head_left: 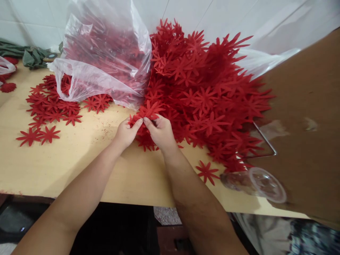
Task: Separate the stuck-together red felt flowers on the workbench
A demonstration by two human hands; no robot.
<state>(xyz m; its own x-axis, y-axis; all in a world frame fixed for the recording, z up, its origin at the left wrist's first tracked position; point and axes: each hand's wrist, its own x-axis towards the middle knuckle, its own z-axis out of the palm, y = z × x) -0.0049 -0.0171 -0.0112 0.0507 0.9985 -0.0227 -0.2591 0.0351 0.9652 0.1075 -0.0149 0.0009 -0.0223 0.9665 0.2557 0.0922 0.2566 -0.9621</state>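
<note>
My left hand (127,131) and my right hand (161,131) meet over the table, thumbs and fingers pinched together on a red flower-shaped cutout (150,109) with long narrow petals. Whether it is one layer or several stuck together, I cannot tell. Just behind and to the right rises a large heap of the same red cutouts (209,92). To the left, a clear plastic bag (106,67) full of red cutouts leans by the wall. Loose red cutouts (50,106) lie in front of it. A single red cutout (207,172) rests to the right of my right forearm.
A clear plastic cup (255,182) lies on its side at the table's right, against a brown cardboard panel (302,117). A bent metal wire (265,141) sticks out beside the heap. Dark green cloth (34,56) sits at the back left. The wooden table (127,184) ends near my forearms.
</note>
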